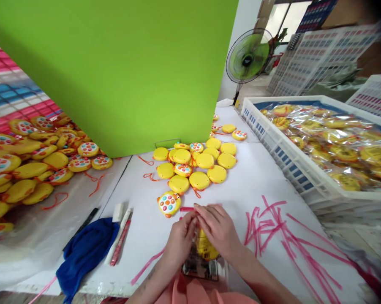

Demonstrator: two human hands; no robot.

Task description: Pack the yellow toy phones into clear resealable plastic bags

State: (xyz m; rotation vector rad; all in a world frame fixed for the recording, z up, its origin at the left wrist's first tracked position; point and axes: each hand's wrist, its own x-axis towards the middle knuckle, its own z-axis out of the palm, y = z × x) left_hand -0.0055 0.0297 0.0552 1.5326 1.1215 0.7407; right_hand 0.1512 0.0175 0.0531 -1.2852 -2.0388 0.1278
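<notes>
Yellow toy in work: one rounded toy (207, 247) inside a clear bag (224, 270), at the near edge of the white table (241, 181), between the two hands.
Left hand: (181, 234) curled, thumb and fingers pinching the far end of the bag.
Right hand: (218, 228) closed on the same end, fingertips meeting the left's; exact grip on the film hidden by the fingers.
Loose toys: cluster (199, 180) on the table beyond the hands, mostly plain yellow side up, some with orange cords; a few more sit farther back by the fan side.
Button-side toy: one (169, 203) at the near side of that cluster, coloured buttons up.
Left heap: many more toys (28, 170), piled and overlapping, faces mixed.
Tools, left of hands: crumpled blue cloth (85, 253), black pen-like stick (84, 226), white block (118, 212), white stick (118, 238) and red-and-white stick (122, 241) side by side.
Pink strips: loose tangle (273, 228) right of the hands.
White crate: (269, 141) at right, holding bagged toys (339, 135).
Green panel: (121, 71) upright behind the cluster.
Fan: (247, 60) beyond the table; blade motion can't be told.
</notes>
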